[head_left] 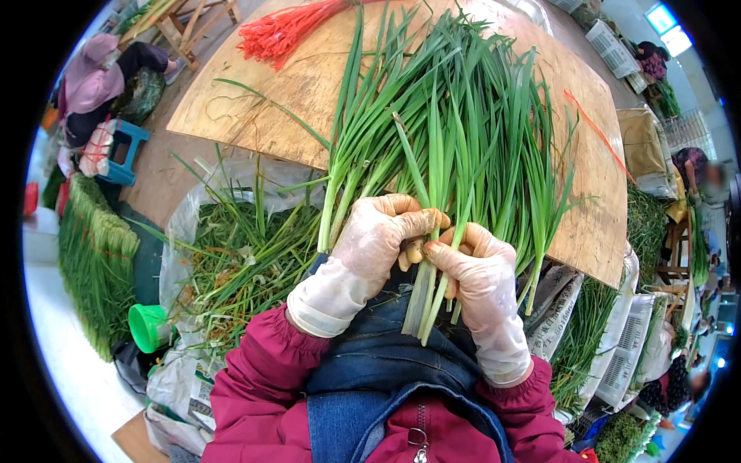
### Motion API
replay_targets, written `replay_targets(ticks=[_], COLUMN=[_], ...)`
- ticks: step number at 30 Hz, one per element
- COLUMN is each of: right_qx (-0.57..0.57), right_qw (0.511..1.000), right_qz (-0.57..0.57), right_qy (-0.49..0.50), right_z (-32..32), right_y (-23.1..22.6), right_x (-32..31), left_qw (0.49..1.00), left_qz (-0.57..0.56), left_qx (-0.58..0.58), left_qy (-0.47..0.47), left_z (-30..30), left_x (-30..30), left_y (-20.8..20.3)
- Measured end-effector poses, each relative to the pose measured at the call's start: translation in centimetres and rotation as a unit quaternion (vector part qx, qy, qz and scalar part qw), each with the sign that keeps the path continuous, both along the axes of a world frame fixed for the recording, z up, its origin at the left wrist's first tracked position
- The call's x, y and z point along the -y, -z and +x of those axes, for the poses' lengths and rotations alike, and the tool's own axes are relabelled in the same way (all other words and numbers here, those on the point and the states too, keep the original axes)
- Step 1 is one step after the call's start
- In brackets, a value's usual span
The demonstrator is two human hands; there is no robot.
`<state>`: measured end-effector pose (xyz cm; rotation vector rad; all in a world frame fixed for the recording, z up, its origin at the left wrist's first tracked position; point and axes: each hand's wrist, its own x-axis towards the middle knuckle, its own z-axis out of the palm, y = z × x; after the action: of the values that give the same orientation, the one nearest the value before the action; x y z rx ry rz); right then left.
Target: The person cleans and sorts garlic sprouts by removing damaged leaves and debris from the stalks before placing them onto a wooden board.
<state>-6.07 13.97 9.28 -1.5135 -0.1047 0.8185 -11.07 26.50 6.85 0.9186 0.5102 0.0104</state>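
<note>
Both of my hands wear thin, soiled translucent gloves and meet over my lap at the near edge of a wooden board [590, 231]. Thumb and fingers of my left hand [380, 234] pinch the pale lower stalks of a few garlic chives [421, 302]. Closed beside it, my right hand [480, 266] grips a chive stalk, its fingertips almost touching the left ones. The white stalk ends hang down below my fingers, while the green leaves point away from me. A large loose heap of garlic chives [463, 116] covers the middle of the board beyond my hands.
Red plastic ties [289, 31] lie at the board's far left. A sack of leaf trimmings [231, 255] sits left, near a green cup [148, 327] and stacked chive bundles [94, 262]. A person sits by a blue stool [127, 150]. Printed sacks [624, 351] stand right.
</note>
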Motion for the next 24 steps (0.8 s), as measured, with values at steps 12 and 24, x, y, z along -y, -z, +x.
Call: replay_targets(ticks=[12, 24], right_qx=[-0.029, -0.066], right_qw=[0.999, 0.992], right_qz=[0.003, 0.108], right_qy=[0.04, 0.029], right_z=[1.4, 2.3], right_y=[-0.2, -2.6], right_x=[2.2, 4.1], left_qw=[0.986, 0.63], left_qz=[0.151, 0.759], left_qx=[-0.008, -0.134], left_qy=[-0.068, -0.092], left_z=[-3.8, -16.1], left_x=[-1.3, -7.9], left_y=[-4.0, -1.3])
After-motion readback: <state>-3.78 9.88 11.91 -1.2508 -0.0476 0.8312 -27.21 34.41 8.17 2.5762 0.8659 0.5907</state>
